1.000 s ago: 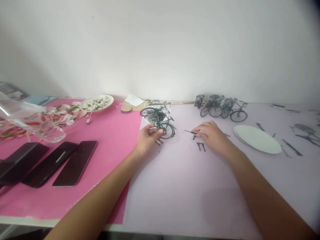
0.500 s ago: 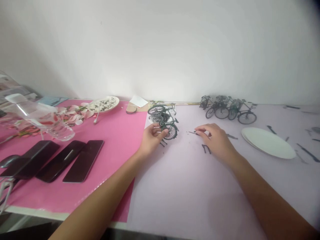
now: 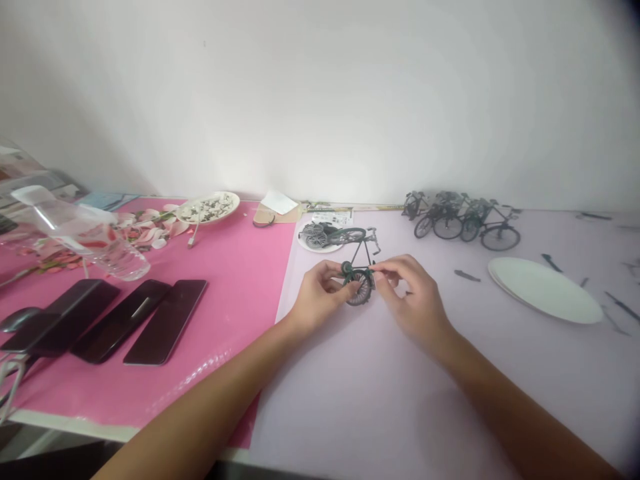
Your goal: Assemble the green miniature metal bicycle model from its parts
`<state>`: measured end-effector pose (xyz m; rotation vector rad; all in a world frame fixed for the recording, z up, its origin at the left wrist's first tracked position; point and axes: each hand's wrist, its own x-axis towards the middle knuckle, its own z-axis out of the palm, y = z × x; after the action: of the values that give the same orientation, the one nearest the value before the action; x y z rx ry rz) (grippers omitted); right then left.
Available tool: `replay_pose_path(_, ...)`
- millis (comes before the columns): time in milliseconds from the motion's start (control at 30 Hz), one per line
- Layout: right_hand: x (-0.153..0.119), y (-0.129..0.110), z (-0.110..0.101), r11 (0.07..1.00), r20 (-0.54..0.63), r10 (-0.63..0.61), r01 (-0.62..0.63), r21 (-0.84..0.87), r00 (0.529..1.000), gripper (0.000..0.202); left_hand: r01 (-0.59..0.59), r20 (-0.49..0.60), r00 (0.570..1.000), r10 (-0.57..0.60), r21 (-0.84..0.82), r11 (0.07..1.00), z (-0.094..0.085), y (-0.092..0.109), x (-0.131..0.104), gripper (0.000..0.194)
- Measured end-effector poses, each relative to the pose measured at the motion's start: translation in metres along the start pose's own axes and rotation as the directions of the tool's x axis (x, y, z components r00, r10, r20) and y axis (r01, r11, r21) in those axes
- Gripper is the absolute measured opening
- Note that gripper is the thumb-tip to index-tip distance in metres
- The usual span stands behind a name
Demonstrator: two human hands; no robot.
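My left hand [image 3: 326, 288] is closed on a small dark model bicycle [image 3: 361, 293], thumb and fingers pinching it at the spoked wheel nearest me. The bicycle is tilted, with its handlebar [image 3: 373, 241] and other wheel pointing away toward the wall. My right hand [image 3: 411, 288] is pinched at the frame just above the near wheel, its fingertips touching the bicycle. Whatever those fingertips hold is too small and hidden to name. Behind the bicycle, a white plate [image 3: 325, 249] bears dark spoked wheels [image 3: 315, 235].
Several dark model bicycles [image 3: 450, 217] stand at the back right. Stacked white plates [image 3: 545, 290] and loose dark parts [image 3: 553, 263] lie at the right. On the pink mat [image 3: 225, 280] are phones [image 3: 167, 323], a clear bottle [image 3: 100, 237] and a plate of pale pieces [image 3: 210, 208].
My left hand has brought the bicycle toward me and rightward, turning it. My right hand has moved left from a thin dark part on the table to the bicycle.
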<state>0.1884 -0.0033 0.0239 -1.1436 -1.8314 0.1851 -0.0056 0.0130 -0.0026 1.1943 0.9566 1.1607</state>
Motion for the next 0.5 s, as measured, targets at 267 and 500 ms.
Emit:
replay_pose_path(267, -0.0050, -0.0050, 0.0027, 0.999, 0.029, 0.039, -0.040, 0.034, 0.999, 0.003, -0.081, 0.090, 0.993, 0.072, 0.100, 0.992, 0.0095, -0.0046, -0.0093, 0.039)
replay_pose_path(500, -0.0032, -0.0016, 0.0011, 0.999, 0.059, 0.011, -0.013, 0.044, 0.998, 0.007, -0.101, 0.067, 0.994, 0.091, 0.154, 0.983, 0.0092, -0.0044, -0.0096, 0.037)
